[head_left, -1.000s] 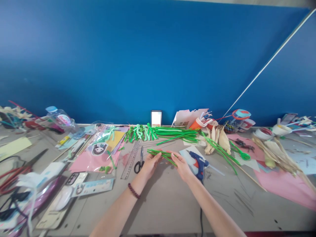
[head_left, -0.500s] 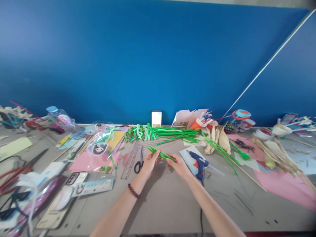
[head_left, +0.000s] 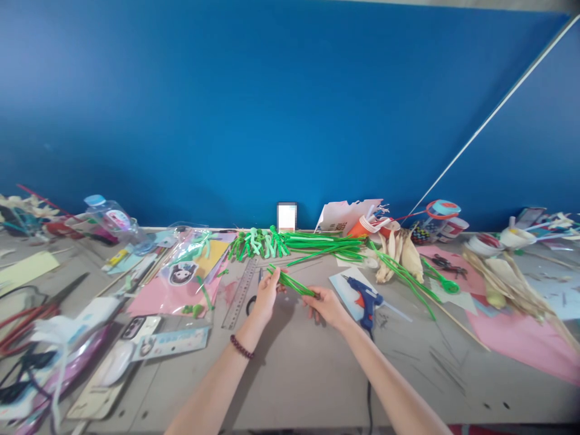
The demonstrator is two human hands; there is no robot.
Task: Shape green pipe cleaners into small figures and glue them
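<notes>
A small bundle of green pipe cleaners (head_left: 295, 283) slants between my two hands over the middle of the table. My left hand (head_left: 267, 297) is closed round its upper left end. At the lower right end, my right hand (head_left: 330, 308) pinches the stems between thumb and fingers. Beyond my hands lies a bigger pile of green pipe cleaners (head_left: 324, 243). Short, curled light and dark green pieces (head_left: 258, 243) sit to its left. A clear ruler (head_left: 240, 294) rests left of my left hand, and scissors (head_left: 251, 304) are partly covered by it.
A blue glue gun (head_left: 369, 300) lies on paper at the right, its cord running to the front edge. Dried husks (head_left: 410, 260) and pink paper (head_left: 521, 341) are farther right. On the left are a plastic bag (head_left: 185, 266), a phone (head_left: 140, 328) and red-handled scissors (head_left: 31, 320).
My hands have drawn apart, the left a little leftward and the right toward the bundle's lower end. More of the stems shows between them. The left hand now covers more of the scissors.
</notes>
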